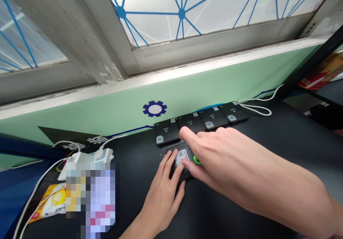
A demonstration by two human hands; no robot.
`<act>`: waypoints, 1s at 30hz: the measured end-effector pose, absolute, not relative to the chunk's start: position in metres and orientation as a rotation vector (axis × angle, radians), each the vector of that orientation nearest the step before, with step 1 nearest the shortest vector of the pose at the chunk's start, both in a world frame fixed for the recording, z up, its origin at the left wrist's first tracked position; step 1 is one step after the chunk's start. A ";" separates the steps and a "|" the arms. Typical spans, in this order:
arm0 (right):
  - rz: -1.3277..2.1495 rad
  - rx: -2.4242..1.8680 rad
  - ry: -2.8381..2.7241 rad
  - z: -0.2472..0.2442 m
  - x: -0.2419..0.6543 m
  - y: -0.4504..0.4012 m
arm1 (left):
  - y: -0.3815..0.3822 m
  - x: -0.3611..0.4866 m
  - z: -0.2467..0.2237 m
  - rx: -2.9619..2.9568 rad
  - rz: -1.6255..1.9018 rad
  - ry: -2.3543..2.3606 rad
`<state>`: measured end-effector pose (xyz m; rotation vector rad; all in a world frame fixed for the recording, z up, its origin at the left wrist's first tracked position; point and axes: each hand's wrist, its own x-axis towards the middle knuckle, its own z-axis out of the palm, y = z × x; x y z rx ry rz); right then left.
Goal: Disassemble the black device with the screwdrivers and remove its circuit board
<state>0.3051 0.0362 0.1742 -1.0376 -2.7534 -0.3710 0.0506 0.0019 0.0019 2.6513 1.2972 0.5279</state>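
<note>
Black case, its long axis toward one o'clock, lies under both hands. Left hand rests spread on its near edge at six o'clock; right hand, reaching from three o'clock, lies over it, forefinger extended past the far edge.

I can't read anything clearly: the white Chinese characters on the black wall panel at left are blurred, and the sticker on the near black case is too small.
</note>
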 end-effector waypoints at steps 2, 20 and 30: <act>-0.325 -1.056 -2.745 0.176 0.305 0.037 | 0.002 0.051 0.002 2.646 0.520 1.306; -0.208 -1.097 -2.738 0.167 0.307 0.034 | 0.002 0.052 0.003 2.640 0.523 1.309; -0.393 -0.994 -2.755 0.175 0.307 0.032 | 0.002 0.052 0.004 2.630 0.509 1.315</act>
